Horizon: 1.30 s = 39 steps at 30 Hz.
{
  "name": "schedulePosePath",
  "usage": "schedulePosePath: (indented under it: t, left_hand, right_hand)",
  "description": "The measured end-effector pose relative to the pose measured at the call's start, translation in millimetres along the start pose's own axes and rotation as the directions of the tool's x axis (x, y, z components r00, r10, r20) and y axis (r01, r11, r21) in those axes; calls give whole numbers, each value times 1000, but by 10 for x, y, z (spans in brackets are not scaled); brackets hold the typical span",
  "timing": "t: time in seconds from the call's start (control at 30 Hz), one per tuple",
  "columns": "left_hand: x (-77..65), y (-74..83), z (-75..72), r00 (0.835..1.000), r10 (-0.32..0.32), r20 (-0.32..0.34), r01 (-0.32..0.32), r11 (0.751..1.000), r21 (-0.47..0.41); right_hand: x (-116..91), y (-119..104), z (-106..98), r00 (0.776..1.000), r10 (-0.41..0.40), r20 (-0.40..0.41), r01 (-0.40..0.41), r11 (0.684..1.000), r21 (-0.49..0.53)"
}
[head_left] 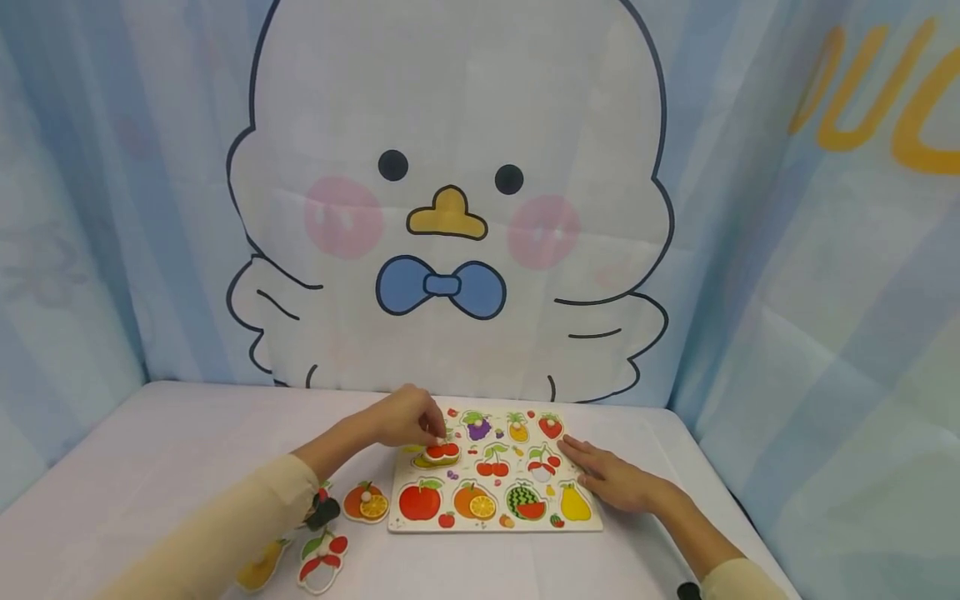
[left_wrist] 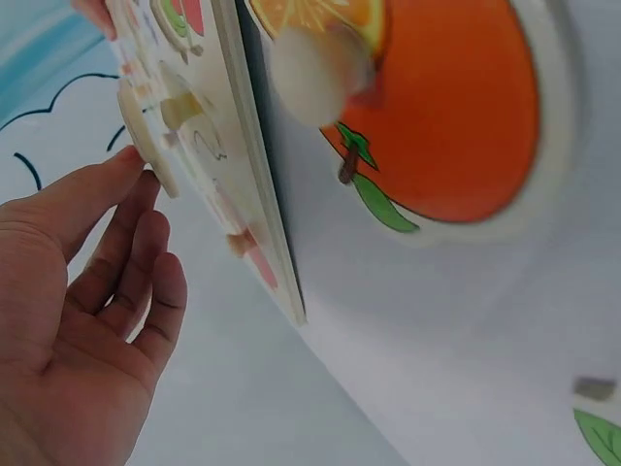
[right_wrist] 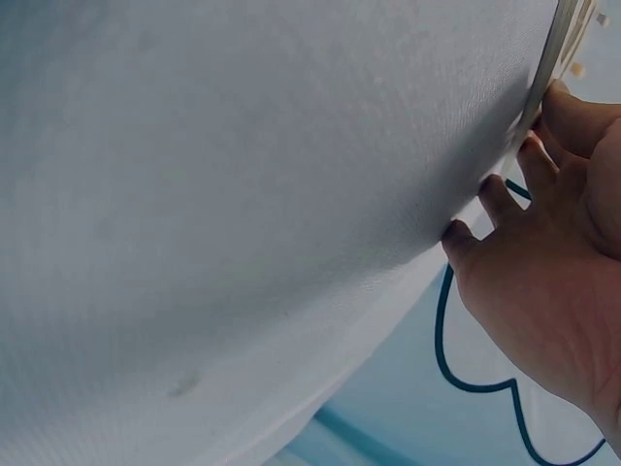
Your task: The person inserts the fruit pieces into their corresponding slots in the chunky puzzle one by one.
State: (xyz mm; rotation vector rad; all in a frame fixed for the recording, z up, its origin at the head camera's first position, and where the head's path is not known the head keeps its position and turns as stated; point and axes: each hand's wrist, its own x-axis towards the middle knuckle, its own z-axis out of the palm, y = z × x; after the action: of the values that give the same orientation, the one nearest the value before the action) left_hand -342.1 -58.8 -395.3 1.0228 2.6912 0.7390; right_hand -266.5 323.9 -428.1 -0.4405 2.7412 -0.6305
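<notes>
A white wooden puzzle board (head_left: 498, 525) printed with fruits lies flat on the table. My left hand (head_left: 408, 418) is over the board's left side, thumb and fingertips pinching a puzzle piece (head_left: 442, 452) with red fruit on it. That piece (left_wrist: 146, 141) appears edge-on in the left wrist view, close over the board, beside a yellow fruit picture. My right hand (head_left: 615, 477) rests at the board's right edge, fingers spread, with fingertips on the table and thumb at the rim (right_wrist: 545, 83). Knobbed pieces, such as grapes (head_left: 477, 427) and a strawberry (head_left: 551, 427), sit along the board's back row.
Left of the board lie loose pieces: an orange (head_left: 365, 503), a red-and-white fruit piece with a green leaf (head_left: 323, 562) and a yellow pear (head_left: 260, 568), partly behind my left sleeve (head_left: 225, 533). A curtain with a cartoon bird (head_left: 450, 350) hangs behind the table (head_left: 187, 433).
</notes>
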Motion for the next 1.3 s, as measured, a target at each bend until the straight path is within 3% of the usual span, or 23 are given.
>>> schedulePosePath:
  t: [0.6, 0.9, 1.1, 1.3]
  left_hand:
    - [252, 215, 184, 996, 78, 52, -78, 997, 9]
    - [358, 311, 287, 994, 72, 77, -72, 997, 0]
    - [425, 368, 333, 991, 100, 88, -103, 994, 27]
    - [459, 428, 377, 992, 65, 108, -67, 998, 20]
  right_hand:
    - [-10, -19, -42, 1000, -2, 0, 2, 1000, -2]
    - [8, 4, -30, 1000, 3, 3, -3, 1000, -4]
    - [18, 23, -18, 1000, 3, 2, -3, 1000, -10]
    - [8, 29, -8, 1000, 13, 3, -13, 1000, -4]
